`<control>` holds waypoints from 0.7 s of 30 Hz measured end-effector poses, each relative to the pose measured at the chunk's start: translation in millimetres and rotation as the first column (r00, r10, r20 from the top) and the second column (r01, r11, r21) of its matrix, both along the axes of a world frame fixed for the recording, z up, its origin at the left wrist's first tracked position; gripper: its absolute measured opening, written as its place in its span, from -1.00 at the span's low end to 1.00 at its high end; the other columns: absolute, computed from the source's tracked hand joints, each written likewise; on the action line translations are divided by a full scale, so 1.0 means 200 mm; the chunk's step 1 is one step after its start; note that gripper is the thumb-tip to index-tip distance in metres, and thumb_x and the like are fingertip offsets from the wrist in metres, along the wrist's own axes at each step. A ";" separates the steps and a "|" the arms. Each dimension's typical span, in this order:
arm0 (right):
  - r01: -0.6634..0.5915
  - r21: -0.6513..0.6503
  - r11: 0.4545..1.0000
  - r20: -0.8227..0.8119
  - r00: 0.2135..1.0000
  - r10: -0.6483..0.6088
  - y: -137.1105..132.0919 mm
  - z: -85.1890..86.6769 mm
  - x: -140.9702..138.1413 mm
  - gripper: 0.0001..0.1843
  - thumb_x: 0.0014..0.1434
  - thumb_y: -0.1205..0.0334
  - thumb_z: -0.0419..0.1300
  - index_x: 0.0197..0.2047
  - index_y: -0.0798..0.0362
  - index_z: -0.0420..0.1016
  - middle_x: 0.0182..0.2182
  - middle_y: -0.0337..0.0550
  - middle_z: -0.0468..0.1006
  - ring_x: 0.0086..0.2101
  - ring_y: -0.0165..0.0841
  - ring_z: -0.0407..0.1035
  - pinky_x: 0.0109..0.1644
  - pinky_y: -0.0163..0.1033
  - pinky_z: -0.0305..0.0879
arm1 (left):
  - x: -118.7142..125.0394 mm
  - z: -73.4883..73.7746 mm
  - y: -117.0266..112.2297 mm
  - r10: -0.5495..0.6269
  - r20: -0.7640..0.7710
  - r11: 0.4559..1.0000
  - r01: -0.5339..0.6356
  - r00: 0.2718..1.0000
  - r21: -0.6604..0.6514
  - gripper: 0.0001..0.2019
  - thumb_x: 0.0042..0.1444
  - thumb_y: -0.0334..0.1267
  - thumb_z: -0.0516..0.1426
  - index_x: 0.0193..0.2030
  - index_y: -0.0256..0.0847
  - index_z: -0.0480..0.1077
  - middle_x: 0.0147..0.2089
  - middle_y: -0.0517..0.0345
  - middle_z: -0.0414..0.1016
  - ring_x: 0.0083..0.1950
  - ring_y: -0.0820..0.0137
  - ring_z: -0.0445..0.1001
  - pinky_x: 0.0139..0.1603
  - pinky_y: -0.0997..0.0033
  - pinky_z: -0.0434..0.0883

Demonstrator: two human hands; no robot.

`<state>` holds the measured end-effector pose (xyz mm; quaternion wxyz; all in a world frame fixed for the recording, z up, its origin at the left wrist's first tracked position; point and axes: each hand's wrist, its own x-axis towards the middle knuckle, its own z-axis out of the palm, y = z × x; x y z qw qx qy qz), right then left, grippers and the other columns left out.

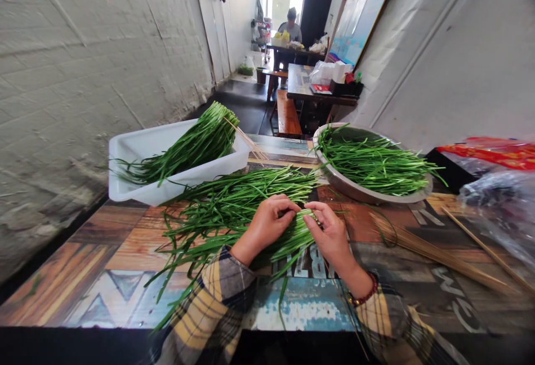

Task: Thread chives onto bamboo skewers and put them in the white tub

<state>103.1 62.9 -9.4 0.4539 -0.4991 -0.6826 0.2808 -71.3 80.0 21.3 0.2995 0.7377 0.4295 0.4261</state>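
Observation:
My left hand (267, 224) is closed round a bunch of green chives (292, 237) lying across the table in front of me. My right hand (330, 234) pinches the same bunch at its cut end, fingers pressed together. A loose heap of chives (234, 200) spreads out on the table just beyond and left of my hands. A white plastic tub (137, 150) at the left holds skewered chive bundles (196, 145). A metal bowl (355, 189) at the right holds more loose chives (371, 161).
Bamboo skewers (434, 253) lie on the table to my right. Plastic bags (501, 198) sit at the far right. A brick wall runs along the left. Farther back stand wooden tables and a bench (288, 114), with a seated person (290, 28).

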 end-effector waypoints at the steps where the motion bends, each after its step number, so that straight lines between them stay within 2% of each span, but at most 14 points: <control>1: -0.001 0.004 1.000 -0.008 1.000 0.001 0.00 0.00 0.00 -0.76 0.22 0.13 0.14 -0.06 0.00 0.41 -0.39 -0.25 0.50 -0.38 -0.36 0.40 -0.26 -0.27 0.33 | 0.00 0.00 0.00 0.005 0.005 1.000 -0.005 1.000 -0.011 -0.82 0.09 -0.47 0.11 -0.33 -0.23 0.54 -0.38 0.14 0.50 -0.29 0.42 0.45 -0.23 0.45 0.33; 10: -0.018 0.020 1.000 -0.042 0.999 0.018 -0.01 0.00 0.00 -0.78 0.20 0.14 0.16 -0.08 -0.02 0.42 -0.23 -0.17 0.58 -0.24 -0.31 0.48 -0.13 -0.21 0.39 | 0.00 0.02 -0.01 -0.001 0.035 0.998 0.003 0.999 -0.069 -0.85 0.09 -0.44 0.11 -0.39 -0.26 0.51 -0.39 0.15 0.49 -0.32 0.43 0.43 -0.28 0.48 0.31; 16: -0.036 0.023 0.999 -0.051 0.998 0.038 -0.01 0.00 0.00 -0.75 0.19 0.14 0.17 -0.06 -0.03 0.41 -0.17 -0.14 0.59 -0.17 -0.28 0.50 -0.04 -0.15 0.41 | 0.00 0.02 -0.01 -0.008 0.058 0.995 0.014 0.998 -0.096 -0.83 0.06 -0.50 0.10 -0.39 -0.28 0.52 -0.40 0.15 0.48 -0.33 0.44 0.43 -0.27 0.48 0.31; 21: -0.034 0.033 0.999 -0.033 0.999 0.035 -0.02 0.01 -0.01 -0.78 0.19 0.14 0.17 -0.08 -0.03 0.41 -0.18 -0.14 0.60 -0.15 -0.27 0.51 -0.04 -0.15 0.42 | -0.01 0.03 -0.01 -0.016 0.058 0.994 0.022 0.998 -0.104 -0.82 0.03 -0.52 0.09 -0.40 -0.27 0.52 -0.41 0.16 0.46 -0.33 0.44 0.43 -0.27 0.48 0.31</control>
